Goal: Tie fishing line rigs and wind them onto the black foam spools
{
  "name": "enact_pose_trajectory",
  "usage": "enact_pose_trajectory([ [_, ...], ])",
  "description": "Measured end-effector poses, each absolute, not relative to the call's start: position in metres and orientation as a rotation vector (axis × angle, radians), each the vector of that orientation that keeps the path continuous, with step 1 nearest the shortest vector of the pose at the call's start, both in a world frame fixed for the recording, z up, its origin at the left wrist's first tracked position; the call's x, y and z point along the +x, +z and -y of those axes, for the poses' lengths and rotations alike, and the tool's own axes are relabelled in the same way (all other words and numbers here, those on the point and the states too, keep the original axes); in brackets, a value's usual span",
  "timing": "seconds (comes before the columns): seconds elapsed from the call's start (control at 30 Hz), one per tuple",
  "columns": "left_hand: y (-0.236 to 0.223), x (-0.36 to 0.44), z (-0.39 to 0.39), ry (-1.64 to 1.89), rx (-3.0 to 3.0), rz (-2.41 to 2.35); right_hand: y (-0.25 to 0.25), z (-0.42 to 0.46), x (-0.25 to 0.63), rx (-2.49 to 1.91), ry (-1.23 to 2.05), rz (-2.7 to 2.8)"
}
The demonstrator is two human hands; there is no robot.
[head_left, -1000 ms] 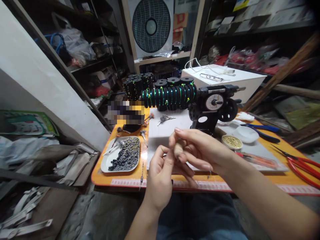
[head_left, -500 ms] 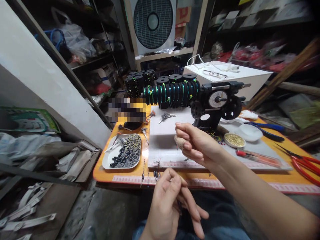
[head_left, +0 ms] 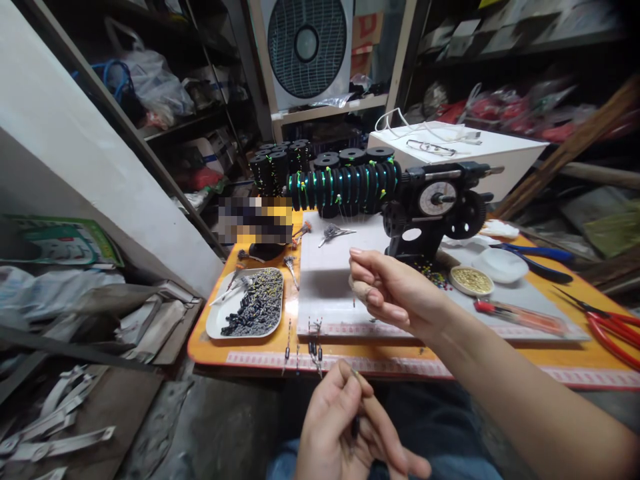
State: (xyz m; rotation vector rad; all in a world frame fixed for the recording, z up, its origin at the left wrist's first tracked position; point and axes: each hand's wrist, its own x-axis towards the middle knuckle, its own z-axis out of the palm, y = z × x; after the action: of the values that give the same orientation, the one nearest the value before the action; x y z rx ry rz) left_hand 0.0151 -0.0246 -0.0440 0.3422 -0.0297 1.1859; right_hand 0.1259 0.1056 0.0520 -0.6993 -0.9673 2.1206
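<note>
My left hand [head_left: 345, 423] is low in front of the table edge, thumb and index finger pinched together. A small dark cylindrical piece [head_left: 356, 425] shows against its curled fingers. Above the grey board [head_left: 325, 307], my right hand [head_left: 383, 287] is closed, thumb against the fingers, with a tan wrap on one finger. Anything it pinches is too fine to see. Several thin wire-like strands with dark cylinders [head_left: 314, 348] hang over the board's near left corner. To their left, a white tray [head_left: 213, 330] holds many small dark and yellowish pieces.
Behind the board stands a black machine [head_left: 435, 200] with a dial and a row of black spools [head_left: 345, 187] wound in green-blue line. On the right lie a dish of gold bits [head_left: 473, 280], a red cutter [head_left: 520, 317], blue-handled pliers [head_left: 540, 260] and red-handled scissors [head_left: 610, 327].
My left hand has moved slightly down, and the dark piece in it shows more clearly. My right hand has stayed almost in place, its fingers curled a little differently.
</note>
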Motion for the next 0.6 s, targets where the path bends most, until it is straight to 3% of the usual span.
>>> enact_pose_trajectory([
  [0.6,-0.062,0.009,0.037,1.155,0.354,-0.125,0.053,-0.103,0.124,-0.707,2.129,0.978],
])
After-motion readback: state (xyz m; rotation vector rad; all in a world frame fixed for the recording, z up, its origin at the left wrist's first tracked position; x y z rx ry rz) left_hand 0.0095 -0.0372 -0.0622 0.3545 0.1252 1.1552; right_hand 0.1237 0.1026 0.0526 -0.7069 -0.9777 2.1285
